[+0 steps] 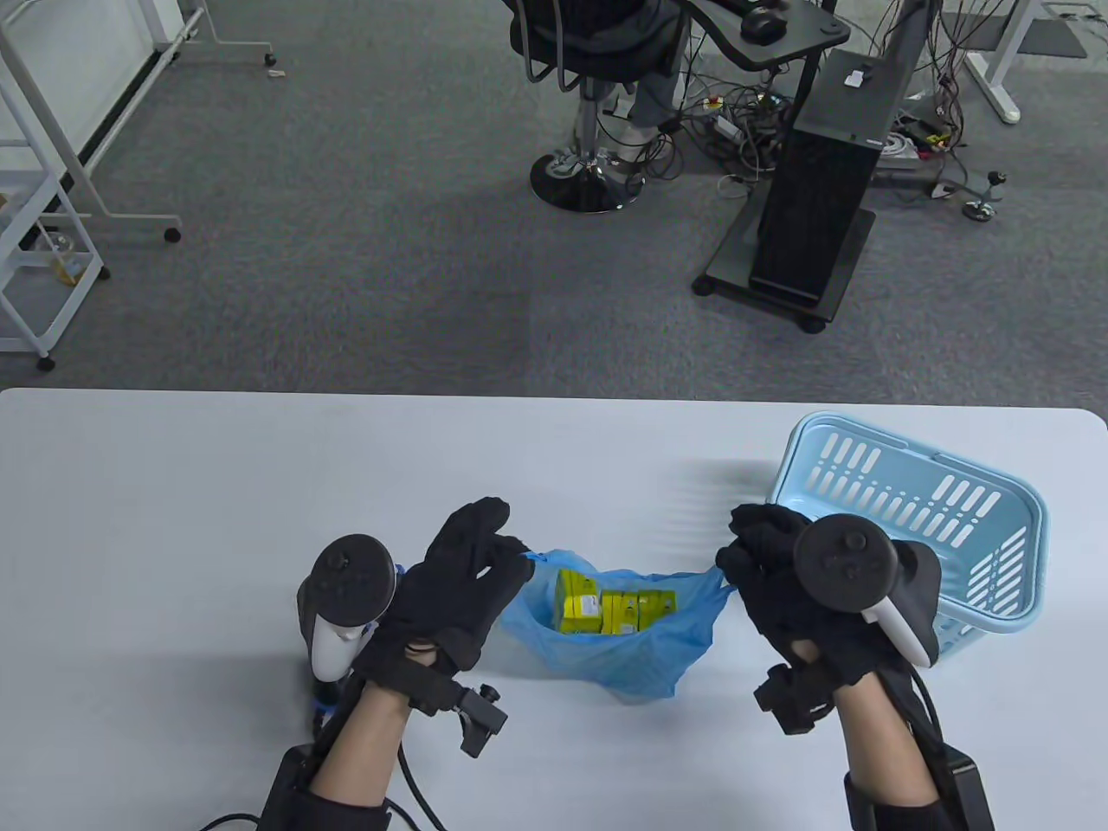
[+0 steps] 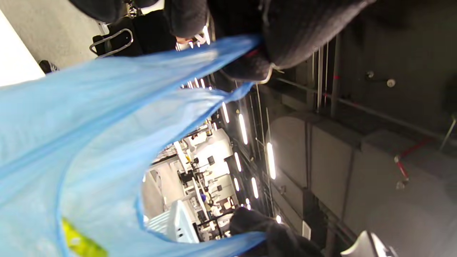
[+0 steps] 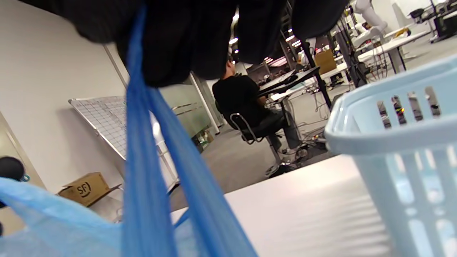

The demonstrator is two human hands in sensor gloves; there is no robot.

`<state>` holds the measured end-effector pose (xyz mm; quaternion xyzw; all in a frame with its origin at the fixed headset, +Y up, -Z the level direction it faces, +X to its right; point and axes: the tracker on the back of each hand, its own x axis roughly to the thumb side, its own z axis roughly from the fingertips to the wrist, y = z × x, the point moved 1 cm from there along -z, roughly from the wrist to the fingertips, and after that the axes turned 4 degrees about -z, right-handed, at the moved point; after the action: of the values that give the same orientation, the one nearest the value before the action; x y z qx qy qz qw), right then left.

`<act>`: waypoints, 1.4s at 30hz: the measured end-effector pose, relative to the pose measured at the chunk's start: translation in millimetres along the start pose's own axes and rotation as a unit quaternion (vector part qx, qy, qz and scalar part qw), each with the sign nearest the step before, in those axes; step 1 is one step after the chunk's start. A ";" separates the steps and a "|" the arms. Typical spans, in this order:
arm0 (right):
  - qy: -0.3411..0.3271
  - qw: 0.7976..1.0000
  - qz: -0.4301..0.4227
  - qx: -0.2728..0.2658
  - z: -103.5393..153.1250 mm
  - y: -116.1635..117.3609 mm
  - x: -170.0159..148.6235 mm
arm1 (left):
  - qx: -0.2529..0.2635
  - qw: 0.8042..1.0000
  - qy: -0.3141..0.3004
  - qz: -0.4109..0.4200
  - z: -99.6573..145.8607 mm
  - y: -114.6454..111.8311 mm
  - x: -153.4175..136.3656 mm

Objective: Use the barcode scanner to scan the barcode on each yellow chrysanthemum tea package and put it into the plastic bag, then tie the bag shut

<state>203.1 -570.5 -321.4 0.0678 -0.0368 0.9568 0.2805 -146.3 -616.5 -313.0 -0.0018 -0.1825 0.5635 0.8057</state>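
Note:
A blue plastic bag [image 1: 645, 645] sits on the white table [image 1: 173, 485] between my hands, its mouth pulled wide. Inside it lie yellow chrysanthemum tea packages [image 1: 615, 608]. My left hand [image 1: 472, 567] pinches the bag's left handle. My right hand [image 1: 757, 563] grips the right handle. In the left wrist view the blue bag [image 2: 71, 135] stretches from my fingers [image 2: 278, 43] across the frame, with a yellow package [image 2: 80, 242] showing through it. In the right wrist view the taut bag handle [image 3: 142, 171] hangs from my curled fingers [image 3: 185, 39]. The scanner is mostly hidden behind my left hand.
A light blue slotted basket [image 1: 917, 511] stands at the right of the table, just behind my right hand; the basket [image 3: 400, 150] also fills the right of the right wrist view. Beyond the table edge are a chair [image 1: 589, 104] and a black computer stand [image 1: 814, 208].

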 end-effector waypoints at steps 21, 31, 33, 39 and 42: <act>-0.006 0.999 0.043 0.006 6.5 1.5 7.3 | -0.021 0.982 0.019 -0.186 -0.2 -2.6 10.4; -0.024 0.999 -0.022 -0.030 39.6 21.4 -14.5 | -0.018 0.947 -0.019 -0.319 25.2 -15.4 -3.5; -0.017 0.999 -0.021 -0.025 39.2 26.8 -22.2 | -0.032 0.943 -0.011 -0.330 27.8 -14.6 -13.8; -0.015 0.999 -0.037 0.016 33.2 40.7 -25.7 | -0.088 0.933 0.011 -0.348 23.6 -19.0 -33.1; -0.017 0.999 -0.025 -0.011 36.6 39.1 -21.5 | -0.081 0.941 -0.004 -0.330 25.1 -16.3 -26.2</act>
<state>203.8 -618.8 -289.7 0.0814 -0.0506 0.9477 0.3045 -146.8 -651.3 -293.8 -0.0044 -0.2208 0.2495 0.9429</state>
